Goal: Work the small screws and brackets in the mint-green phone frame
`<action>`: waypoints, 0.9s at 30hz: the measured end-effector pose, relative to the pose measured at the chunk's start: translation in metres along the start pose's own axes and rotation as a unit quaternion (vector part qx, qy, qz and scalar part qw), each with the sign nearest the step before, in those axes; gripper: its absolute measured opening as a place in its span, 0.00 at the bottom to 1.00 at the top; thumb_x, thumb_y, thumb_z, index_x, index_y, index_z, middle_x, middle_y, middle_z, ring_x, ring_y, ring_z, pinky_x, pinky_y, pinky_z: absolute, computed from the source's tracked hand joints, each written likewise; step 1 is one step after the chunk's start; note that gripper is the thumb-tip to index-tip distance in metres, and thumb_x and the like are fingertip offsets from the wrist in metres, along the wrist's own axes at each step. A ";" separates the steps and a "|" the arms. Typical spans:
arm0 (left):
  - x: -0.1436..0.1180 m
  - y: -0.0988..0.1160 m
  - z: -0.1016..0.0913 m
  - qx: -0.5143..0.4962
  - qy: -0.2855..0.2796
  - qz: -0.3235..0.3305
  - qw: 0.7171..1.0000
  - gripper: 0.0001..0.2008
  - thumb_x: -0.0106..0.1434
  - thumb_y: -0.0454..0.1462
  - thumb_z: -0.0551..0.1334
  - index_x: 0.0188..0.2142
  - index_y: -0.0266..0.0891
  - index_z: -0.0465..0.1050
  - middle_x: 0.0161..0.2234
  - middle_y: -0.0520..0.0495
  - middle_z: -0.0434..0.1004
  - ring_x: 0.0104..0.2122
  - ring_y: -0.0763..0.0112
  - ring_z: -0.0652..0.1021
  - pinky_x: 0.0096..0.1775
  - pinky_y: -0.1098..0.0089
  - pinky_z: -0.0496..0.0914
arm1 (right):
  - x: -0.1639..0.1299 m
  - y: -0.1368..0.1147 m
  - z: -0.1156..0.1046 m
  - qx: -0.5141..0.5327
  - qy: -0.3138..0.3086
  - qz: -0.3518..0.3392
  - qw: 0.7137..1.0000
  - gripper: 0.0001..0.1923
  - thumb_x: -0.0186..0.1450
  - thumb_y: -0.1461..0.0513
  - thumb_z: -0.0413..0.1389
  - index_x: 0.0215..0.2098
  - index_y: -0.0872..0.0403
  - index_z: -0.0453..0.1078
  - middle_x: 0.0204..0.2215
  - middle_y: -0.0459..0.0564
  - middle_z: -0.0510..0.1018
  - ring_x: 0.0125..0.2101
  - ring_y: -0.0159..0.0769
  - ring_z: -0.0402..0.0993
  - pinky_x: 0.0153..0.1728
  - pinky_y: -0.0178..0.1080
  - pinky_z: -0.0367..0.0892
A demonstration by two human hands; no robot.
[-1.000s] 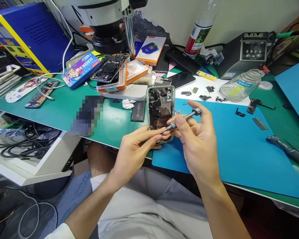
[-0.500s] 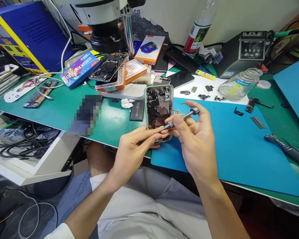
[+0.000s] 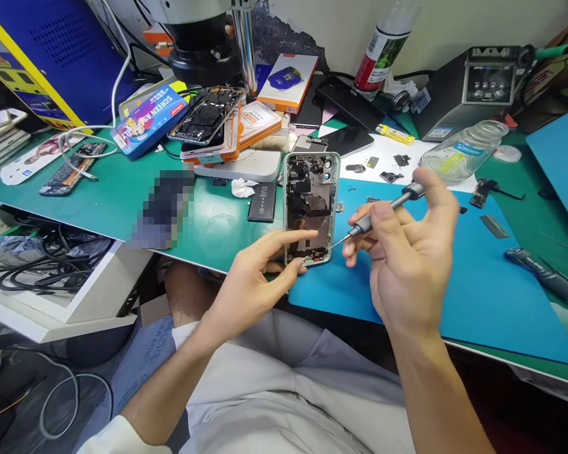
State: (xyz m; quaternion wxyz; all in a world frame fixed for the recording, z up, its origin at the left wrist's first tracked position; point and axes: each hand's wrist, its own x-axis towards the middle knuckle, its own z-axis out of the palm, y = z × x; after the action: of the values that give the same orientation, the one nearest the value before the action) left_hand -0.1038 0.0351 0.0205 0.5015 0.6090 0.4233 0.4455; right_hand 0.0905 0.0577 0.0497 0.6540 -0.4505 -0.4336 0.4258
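Observation:
An opened phone housing (image 3: pixel 319 211) with a pale green frame stands tilted near the table's front edge, its inner parts showing. My left hand (image 3: pixel 260 271) grips the lower left of it, thumb at the bottom edge and index finger laid across the inside. A grey precision screwdriver (image 3: pixel 363 225) is held in my right hand (image 3: pixel 407 252), with a fingertip on its end cap. The thin tip points down and left, close to the housing's lower right edge; whether it touches cannot be made out. A black battery (image 3: pixel 262 202) lies left of the housing.
A blue mat (image 3: pixel 478 277) covers the right side of the green table. Small metal parts (image 3: pixel 392 177) lie on white paper beside a tipped glass jar (image 3: pixel 464 151). A microscope (image 3: pixel 203 50) overhangs stacked boxes (image 3: pixel 151 123). A dark-handled tool (image 3: pixel 544 277) lies at the right.
My right hand and the screwdriver have moved right, away from my left fingers. The left index finger now stretches across the housing, more of whose lower inside shows.

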 end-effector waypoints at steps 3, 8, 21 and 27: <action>0.000 0.000 -0.001 0.004 -0.003 0.002 1.000 0.12 0.77 0.34 0.68 0.56 0.48 0.85 0.56 0.47 0.84 0.46 0.70 0.87 0.47 0.75 0.85 | -0.002 -0.001 0.007 -0.053 -0.013 -0.064 0.996 0.25 0.74 0.56 0.68 0.61 0.38 0.61 0.34 0.40 0.77 0.26 0.35 0.77 0.17 0.36 0.69; 0.001 -0.002 0.002 -0.011 0.009 0.003 1.000 0.06 0.77 0.33 0.65 0.49 0.44 0.80 0.46 0.51 0.83 0.40 0.72 0.84 0.45 0.73 0.85 | -0.008 0.008 0.016 -0.096 -0.054 -0.122 0.986 0.20 0.75 0.58 0.66 0.60 0.37 0.65 0.36 0.42 0.76 0.30 0.34 0.80 0.19 0.33 0.71; 0.002 0.001 -0.002 -0.028 -0.012 0.007 1.000 0.09 0.76 0.31 0.68 0.49 0.47 0.74 0.50 0.53 0.81 0.39 0.75 0.82 0.40 0.78 0.80 | -0.013 0.007 0.018 -0.136 -0.052 -0.108 0.984 0.17 0.76 0.57 0.66 0.59 0.37 0.69 0.63 0.47 0.69 0.42 0.33 0.83 0.22 0.34 0.78; 0.003 0.001 0.003 -0.046 0.014 0.002 0.999 0.07 0.77 0.32 0.67 0.49 0.47 0.75 0.48 0.53 0.81 0.40 0.73 0.84 0.40 0.76 0.81 | -0.014 0.010 0.018 -0.164 -0.066 -0.123 0.977 0.18 0.75 0.59 0.67 0.60 0.36 0.71 0.68 0.47 0.67 0.42 0.32 0.83 0.27 0.34 0.82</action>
State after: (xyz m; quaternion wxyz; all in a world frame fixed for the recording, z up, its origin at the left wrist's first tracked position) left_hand -0.1003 0.0372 0.0216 0.5220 0.5795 0.4086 0.4741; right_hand 0.0681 0.0501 0.0418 0.5887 -0.4656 -0.5917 0.2942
